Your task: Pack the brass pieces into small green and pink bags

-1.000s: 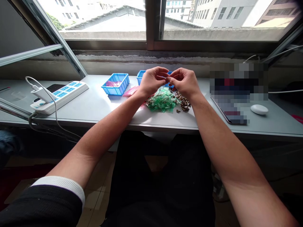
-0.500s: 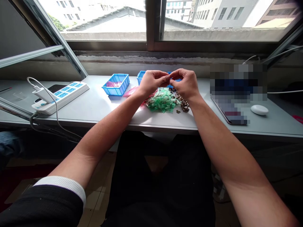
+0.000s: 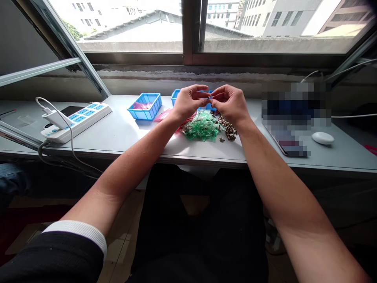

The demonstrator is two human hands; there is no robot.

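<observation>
My left hand (image 3: 190,101) and my right hand (image 3: 230,103) meet fingertip to fingertip above the table, each in a pinch. Something small and dark shows between them, too tiny to name. Below lies a heap of small green clear plastic bags (image 3: 203,126). To its right, partly under my right hand, is a pile of small bronze-coloured metal pieces (image 3: 229,127), with one loose piece (image 3: 222,140) in front. Pink plastic bags (image 3: 163,115) lie left of the green heap, partly hidden by my left forearm. A blue bin (image 3: 176,94) stands behind my hands, mostly covered by them.
Another blue bin (image 3: 145,106) holding pink bags stands left of my hands. Farther left is a white power strip (image 3: 76,122) with a plugged-in charger and cable. On the right lie a phone (image 3: 287,137), partly blurred out, and a white mouse (image 3: 323,138). A window backs the table (image 3: 129,137).
The upper fingers of my left hand have lifted and spread a little, and the fingertips of both hands have drawn slightly apart. The piles look the same.
</observation>
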